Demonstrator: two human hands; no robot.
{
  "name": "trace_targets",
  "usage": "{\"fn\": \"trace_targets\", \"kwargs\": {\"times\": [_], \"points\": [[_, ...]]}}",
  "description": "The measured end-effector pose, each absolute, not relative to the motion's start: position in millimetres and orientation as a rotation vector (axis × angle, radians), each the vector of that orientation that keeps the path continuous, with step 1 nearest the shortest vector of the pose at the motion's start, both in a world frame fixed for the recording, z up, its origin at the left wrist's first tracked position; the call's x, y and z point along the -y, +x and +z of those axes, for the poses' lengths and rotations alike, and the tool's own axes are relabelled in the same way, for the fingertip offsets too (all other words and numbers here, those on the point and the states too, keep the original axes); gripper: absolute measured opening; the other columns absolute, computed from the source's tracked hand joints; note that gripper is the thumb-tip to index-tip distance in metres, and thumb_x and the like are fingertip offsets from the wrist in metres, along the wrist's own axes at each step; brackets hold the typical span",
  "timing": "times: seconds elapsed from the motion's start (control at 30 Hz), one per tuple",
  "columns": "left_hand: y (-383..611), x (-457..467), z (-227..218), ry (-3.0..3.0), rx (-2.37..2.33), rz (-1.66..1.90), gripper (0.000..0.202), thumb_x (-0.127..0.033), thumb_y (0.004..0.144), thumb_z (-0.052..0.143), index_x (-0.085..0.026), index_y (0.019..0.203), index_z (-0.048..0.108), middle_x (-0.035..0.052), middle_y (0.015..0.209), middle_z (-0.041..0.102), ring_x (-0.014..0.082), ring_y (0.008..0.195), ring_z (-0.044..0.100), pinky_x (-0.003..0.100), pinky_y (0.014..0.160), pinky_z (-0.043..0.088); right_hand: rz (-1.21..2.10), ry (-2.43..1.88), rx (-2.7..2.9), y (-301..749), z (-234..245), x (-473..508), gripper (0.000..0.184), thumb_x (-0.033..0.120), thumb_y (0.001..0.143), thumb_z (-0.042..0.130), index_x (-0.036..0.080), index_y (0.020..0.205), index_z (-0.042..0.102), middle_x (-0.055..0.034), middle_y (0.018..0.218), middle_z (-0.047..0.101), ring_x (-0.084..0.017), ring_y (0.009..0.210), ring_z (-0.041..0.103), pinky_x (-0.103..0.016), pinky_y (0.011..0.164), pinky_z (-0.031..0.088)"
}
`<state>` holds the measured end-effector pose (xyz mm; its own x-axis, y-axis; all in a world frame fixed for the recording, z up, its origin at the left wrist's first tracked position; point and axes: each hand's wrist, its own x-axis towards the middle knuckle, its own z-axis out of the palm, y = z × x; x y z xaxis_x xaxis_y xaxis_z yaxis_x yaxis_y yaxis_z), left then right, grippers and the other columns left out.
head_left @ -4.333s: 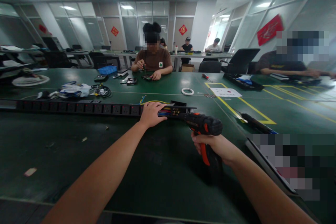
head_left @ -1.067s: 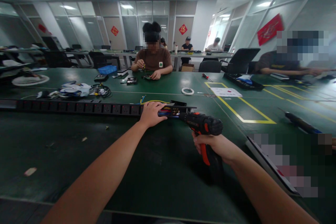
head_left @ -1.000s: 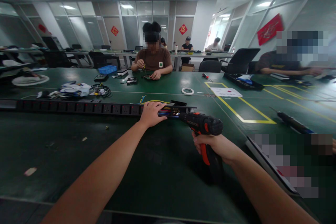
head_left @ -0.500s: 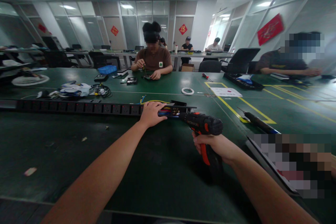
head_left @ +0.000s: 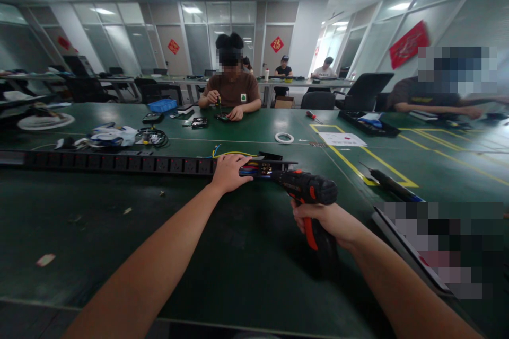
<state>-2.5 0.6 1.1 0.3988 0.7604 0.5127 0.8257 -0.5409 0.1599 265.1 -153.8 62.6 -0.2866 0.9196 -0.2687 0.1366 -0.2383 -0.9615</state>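
Note:
A long black power strip (head_left: 115,162) with a row of sockets lies across the green table. Over its right part my left hand (head_left: 233,174) is closed, fingers across the top and thumb along the near side. Just right of that hand the housing is open, showing coloured wires (head_left: 249,168) and a metal terminal block (head_left: 265,168). My right hand (head_left: 318,217) grips a black and orange cordless drill (head_left: 306,185) by its handle. The drill's nose points left at the terminal block; whether its tip touches a screw is too small to tell.
Beyond the strip lie a white tape roll (head_left: 284,138), bundled cables (head_left: 153,137), a red screwdriver (head_left: 312,116) and a paper sheet (head_left: 342,139). To the right rests a black pen-like tool (head_left: 393,185). A co-worker (head_left: 230,90) sits opposite, handling small parts.
Both my hands, the drill and the strip look unmoved. The person at the far right has shifted their arms slightly. What showed at the right edge above the blurred papers has gone.

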Motion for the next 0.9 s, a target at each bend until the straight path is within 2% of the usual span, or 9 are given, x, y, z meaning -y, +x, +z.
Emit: {"fn": "trace_targets", "kwargs": {"times": [0.43,0.9], "points": [[-2.2,-1.0,0.0,-2.532,1.447,-0.827,0.066,-0.059,0.079,0.074,-0.034,0.139,0.059,0.0048,0.135,0.063,0.0321,0.128,0.052,0.051,0.110,0.029,1.584,-1.323,1.381,264.1,61.7,154.5,0.014,0.030,0.069,0.072,0.019,0.071,0.063,0.0009,0.058,0.061,-0.016,0.056,0.058,-0.028,0.059,0.045],[-1.8,-0.5,0.8,-2.529,1.440,-0.836,0.066,-0.058,0.079,0.076,-0.033,0.138,0.060,0.0048,0.135,0.064,0.0318,0.127,0.053,0.050,0.108,0.031,1.586,-1.363,1.316,261.1,68.7,156.9,0.026,0.030,0.067,0.074,0.018,0.089,0.067,0.0024,0.058,0.061,-0.017,0.056,0.058,-0.028,0.055,0.045]]}}
